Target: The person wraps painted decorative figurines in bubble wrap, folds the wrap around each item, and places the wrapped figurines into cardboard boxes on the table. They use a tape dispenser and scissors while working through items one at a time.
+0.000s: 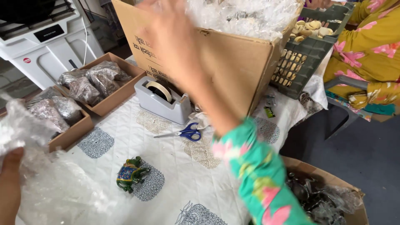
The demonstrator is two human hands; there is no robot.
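1. The right hand is raised high and reaches toward the top of the big cardboard box. It is blurred, and I cannot tell whether the fingers are spread or curled, or whether they hold anything.
2. That box stands at the far side of the table and is heaped with clear bubble wrap.
3. The left hand shows only at the lower left edge; its thumb presses against a crumpled sheet of clear plastic wrap, so it is closed on that sheet.
4. On the white quilted tablecloth, just beside the plastic sheet, stands a small green and blue elephant figurine, touched by neither hand.
5. Blue-handled scissors lie shut further back, near a grey tape dispenser that sits against the foot of the big box.
6. To the left are two shallow brown trays holding wrapped bundles.
7. A dark plastic crate of pale round pieces leans behind the big box.
8. Another person in a yellow flowered garment sits on the far right.
9. An open carton of dark wrapped items stands low on the right.
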